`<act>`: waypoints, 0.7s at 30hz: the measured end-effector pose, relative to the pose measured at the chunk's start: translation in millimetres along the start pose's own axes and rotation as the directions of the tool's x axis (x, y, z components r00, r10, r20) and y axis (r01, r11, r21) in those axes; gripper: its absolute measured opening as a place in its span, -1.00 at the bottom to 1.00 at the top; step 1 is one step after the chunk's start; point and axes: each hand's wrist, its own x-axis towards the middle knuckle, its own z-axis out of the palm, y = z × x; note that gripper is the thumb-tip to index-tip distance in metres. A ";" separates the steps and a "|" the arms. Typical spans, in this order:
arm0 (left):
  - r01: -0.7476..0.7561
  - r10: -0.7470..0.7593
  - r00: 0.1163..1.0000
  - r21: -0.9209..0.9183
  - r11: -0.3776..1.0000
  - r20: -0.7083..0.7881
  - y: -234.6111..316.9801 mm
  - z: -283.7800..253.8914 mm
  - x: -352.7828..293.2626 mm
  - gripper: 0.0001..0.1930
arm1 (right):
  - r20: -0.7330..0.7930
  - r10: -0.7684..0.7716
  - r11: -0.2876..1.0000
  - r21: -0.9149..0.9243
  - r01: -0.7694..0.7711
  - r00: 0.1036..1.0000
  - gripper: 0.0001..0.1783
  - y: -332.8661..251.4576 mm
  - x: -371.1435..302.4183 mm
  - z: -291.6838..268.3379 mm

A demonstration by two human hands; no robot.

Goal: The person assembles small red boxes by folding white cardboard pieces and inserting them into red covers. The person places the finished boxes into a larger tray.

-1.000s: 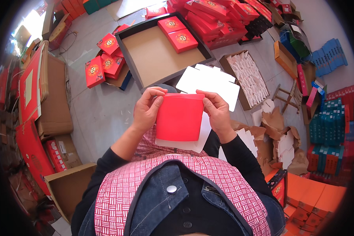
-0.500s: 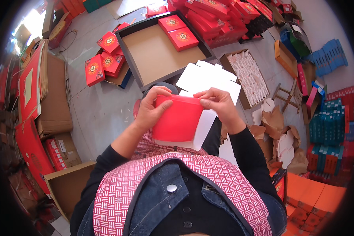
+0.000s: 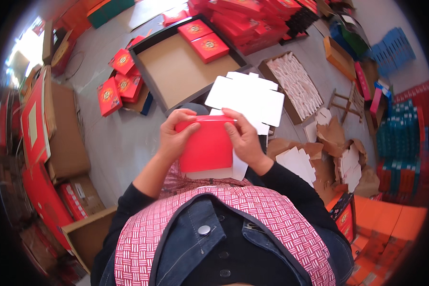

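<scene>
Between my two hands, over my lap, is a red folding box point(image 3: 206, 148) of thin card, its plain red face turned up. My left hand point(image 3: 175, 133) grips its upper left corner, thumb on the face and fingers behind the far edge. At the upper right corner my right hand point(image 3: 243, 138) pinches the edge in the same way. Pale card shows under the box's near edge. Just beyond my hands lie flat white die-cut card blanks point(image 3: 247, 101), some reaching down to my lap.
Ahead stands a shallow black tray point(image 3: 169, 71) with two red boxes point(image 3: 209, 46) in its far corner. Loose red boxes point(image 3: 110, 97) lie left of it; a heap of red packages point(image 3: 248, 21) lies behind. A carton of wrapped white pieces point(image 3: 293, 86) and torn brown paper point(image 3: 326, 164) sit right.
My right hand has come inward and down onto the box's right corner. The red box now looks straighter and flatter, and my view has shifted slightly.
</scene>
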 end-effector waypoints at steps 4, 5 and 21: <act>-0.021 -0.109 0.956 0.434 0.900 0.272 56.4 -16.1 32.2 -0.70 | 0.018 -0.156 0.982 -0.102 0.157 0.988 -0.69 3.7 1.1 -3.9; -0.061 -0.172 0.925 0.579 0.813 0.340 70.0 -15.2 41.3 -0.66 | 0.032 -0.197 0.972 -0.121 0.200 0.980 -0.69 1.5 2.4 -6.0; 0.527 -0.568 0.823 -0.336 0.781 -0.029 -19.9 -59.4 43.3 -0.35 | -0.699 0.631 0.590 0.151 -0.793 0.336 -0.57 356.8 -66.0 -174.6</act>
